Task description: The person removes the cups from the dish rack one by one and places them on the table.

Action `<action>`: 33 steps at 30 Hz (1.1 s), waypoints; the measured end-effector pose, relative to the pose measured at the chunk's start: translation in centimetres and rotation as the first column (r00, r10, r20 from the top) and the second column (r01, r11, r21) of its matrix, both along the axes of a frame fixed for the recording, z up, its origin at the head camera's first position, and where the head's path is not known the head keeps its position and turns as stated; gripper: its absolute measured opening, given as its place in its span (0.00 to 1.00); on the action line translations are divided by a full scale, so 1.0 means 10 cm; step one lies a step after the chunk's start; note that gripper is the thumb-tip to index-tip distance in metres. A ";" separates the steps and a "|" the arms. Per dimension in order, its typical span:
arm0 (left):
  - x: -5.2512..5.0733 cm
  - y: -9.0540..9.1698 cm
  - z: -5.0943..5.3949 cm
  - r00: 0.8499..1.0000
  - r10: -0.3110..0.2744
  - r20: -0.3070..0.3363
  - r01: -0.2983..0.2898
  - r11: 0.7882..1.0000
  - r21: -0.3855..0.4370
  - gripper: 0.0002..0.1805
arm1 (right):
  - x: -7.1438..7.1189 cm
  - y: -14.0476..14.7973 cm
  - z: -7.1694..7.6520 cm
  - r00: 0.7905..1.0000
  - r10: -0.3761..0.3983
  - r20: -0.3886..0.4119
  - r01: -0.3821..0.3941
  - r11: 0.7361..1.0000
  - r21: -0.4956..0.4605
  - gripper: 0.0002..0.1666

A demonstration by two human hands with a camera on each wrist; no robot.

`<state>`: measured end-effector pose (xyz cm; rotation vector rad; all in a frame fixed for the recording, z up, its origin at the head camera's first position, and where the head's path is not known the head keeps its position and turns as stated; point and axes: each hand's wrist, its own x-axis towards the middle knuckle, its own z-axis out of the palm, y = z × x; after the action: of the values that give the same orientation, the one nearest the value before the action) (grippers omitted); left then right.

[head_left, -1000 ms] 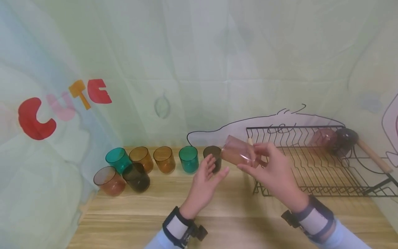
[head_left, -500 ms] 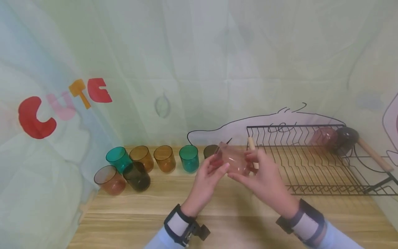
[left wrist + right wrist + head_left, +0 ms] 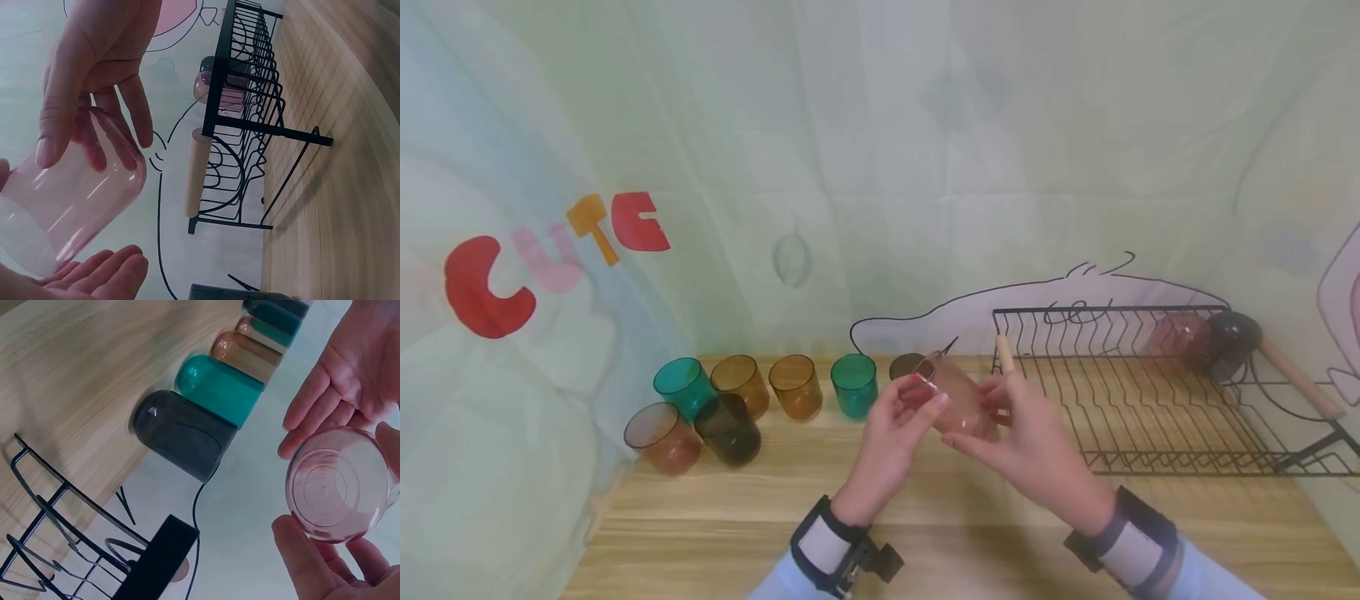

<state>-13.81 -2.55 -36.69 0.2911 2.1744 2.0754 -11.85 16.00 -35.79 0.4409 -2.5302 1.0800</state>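
Observation:
A clear pink drinking glass [image 3: 958, 398] is held tilted above the table between both hands. The left hand [image 3: 887, 437] pinches it near the rim, thumb in front and fingers behind. Toward the base, the right hand [image 3: 1037, 446] grips it between thumb and fingers. The glass's round bottom [image 3: 328, 487] faces the right wrist camera. In the left wrist view its open mouth [image 3: 25, 234] points to the lower left. Behind the left hand stands a dark grey glass [image 3: 184, 434], partly hidden in the head view.
A teal-green glass [image 3: 854, 387] and an amber glass [image 3: 796, 388] continue the row leftward. Several more coloured glasses cluster at the left, including a pink one [image 3: 664, 439]. A black wire dish rack [image 3: 1157, 457] with wooden handles stands right, holding pink [image 3: 1176, 335] and dark [image 3: 1231, 343] glasses.
The right hand has brought the pink glass slightly left and down. The left hand, earlier apart from it with fingers spread, has taken hold near the rim. The glass's tilt has changed.

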 end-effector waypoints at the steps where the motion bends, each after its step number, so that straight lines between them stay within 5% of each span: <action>1: 0.01 -0.01 -0.01 1.000 0.001 -0.003 -0.001 1.000 0.001 0.39 | 0.00 0.00 -0.01 1.000 0.009 -0.001 -0.009 1.000 -0.004 0.75; 6: 0.01 0.02 -0.03 1.000 -0.022 0.011 0.022 1.000 0.005 0.37 | 0.01 0.03 -0.02 1.000 0.008 0.006 -0.008 1.000 -0.006 0.75; 13: 0.01 0.05 -0.05 0.998 -0.058 -0.010 0.058 0.997 0.045 0.39 | 0.04 0.04 -0.04 0.996 0.026 0.082 -0.028 1.000 0.012 0.46; 26: -0.03 0.00 -0.03 0.996 -0.052 -0.069 0.050 0.998 -0.025 0.41 | 0.04 0.11 -0.09 0.997 0.067 0.033 -0.071 0.987 0.145 0.42; 33: -0.04 -0.06 -0.08 0.992 -0.038 -0.121 0.028 0.996 -0.085 0.42 | 0.04 0.19 -0.10 0.996 0.063 0.070 -0.076 0.975 0.210 0.36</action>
<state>-14.24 -3.18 -37.51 0.4545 2.3009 1.9935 -11.45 17.89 -36.78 0.5641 -2.7174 0.8621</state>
